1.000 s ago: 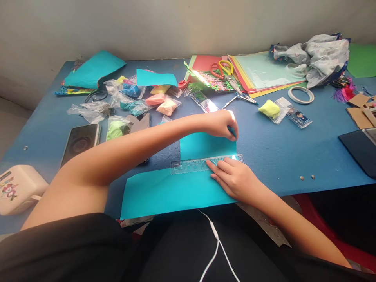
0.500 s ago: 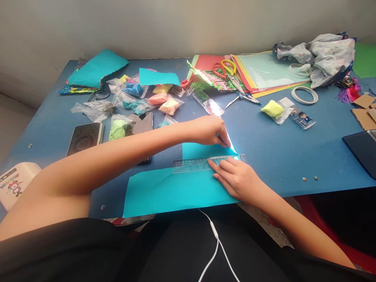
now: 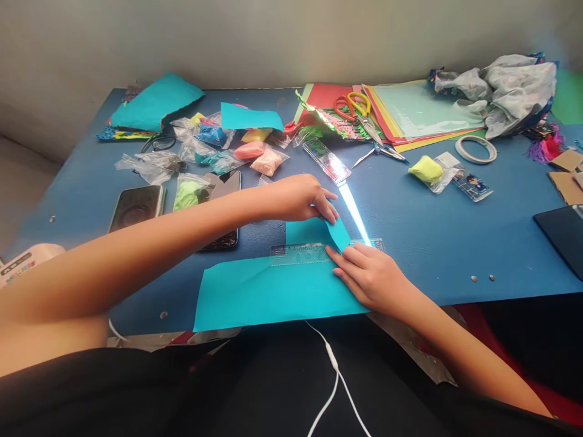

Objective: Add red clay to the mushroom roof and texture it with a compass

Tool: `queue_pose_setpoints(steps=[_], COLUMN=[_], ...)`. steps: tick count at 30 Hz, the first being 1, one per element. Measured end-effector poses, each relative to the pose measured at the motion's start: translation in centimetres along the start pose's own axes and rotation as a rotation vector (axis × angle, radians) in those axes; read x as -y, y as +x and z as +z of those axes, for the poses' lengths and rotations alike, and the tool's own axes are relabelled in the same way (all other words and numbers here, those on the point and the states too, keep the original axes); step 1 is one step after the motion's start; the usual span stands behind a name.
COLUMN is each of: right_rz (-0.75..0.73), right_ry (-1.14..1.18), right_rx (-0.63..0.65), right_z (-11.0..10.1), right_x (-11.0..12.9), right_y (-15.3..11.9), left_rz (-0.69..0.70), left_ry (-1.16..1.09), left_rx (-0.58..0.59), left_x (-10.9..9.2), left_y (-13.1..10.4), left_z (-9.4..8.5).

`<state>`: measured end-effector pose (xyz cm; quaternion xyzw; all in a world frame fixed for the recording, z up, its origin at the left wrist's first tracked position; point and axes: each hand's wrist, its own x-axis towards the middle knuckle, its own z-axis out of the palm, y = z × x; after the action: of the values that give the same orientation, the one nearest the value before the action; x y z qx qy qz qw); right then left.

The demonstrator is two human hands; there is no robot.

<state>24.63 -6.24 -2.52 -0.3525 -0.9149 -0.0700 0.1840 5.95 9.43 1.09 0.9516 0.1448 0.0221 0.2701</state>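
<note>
A sheet of turquoise paper [image 3: 255, 297] lies along the table's near edge. Across it rests a clear plastic ruler [image 3: 298, 255]. My left hand [image 3: 303, 197], reaching in from the left, pinches a lifted strip of the paper beyond the ruler; the strip curls up and toward the left, partly torn along the ruler's far edge. With fingers laid out, my right hand [image 3: 368, 270] presses down on the ruler's right part and the paper below. Its fingertips meet the base of the raised strip. The ruler's middle right is hidden under this hand.
Behind lie small bags of coloured clay [image 3: 266, 162], scissors [image 3: 359, 115], pliers [image 3: 380, 152] and a paper stack [image 3: 410, 112]. Two phones [image 3: 138, 205] are on the left. A tape roll [image 3: 476, 149] and a yellow clay bag [image 3: 427, 170] sit at right. A white earphone cable [image 3: 334, 358] hangs in front.
My left hand has moved left and slightly up, pulling the paper strip away from the ruler's right end. My right hand stays pressed on the ruler.
</note>
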Motion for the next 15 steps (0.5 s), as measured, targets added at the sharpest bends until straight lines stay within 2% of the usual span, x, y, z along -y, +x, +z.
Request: queue_pose_setpoints(steps=[6,10,15], right_rz=[0.003,-0.003,-0.003], right_ry=[-0.012,-0.004,-0.017], right_rx=[0.012,0.0,0.018], right_z=[0.0,-0.1,-0.1], right_x=[0.1,0.1,0.1], right_y=[-0.1,-0.1,-0.1], left_rz=[-0.091,-0.126,-0.155], left_ry=[0.154,0.184,0.189], left_rx=[0.02,0.045,-0.065], left_x=[0.7,0.3,-0.7], left_y=[-2.6,-5.4,-9.6], left_z=[-1.6,-2.7,-3.9])
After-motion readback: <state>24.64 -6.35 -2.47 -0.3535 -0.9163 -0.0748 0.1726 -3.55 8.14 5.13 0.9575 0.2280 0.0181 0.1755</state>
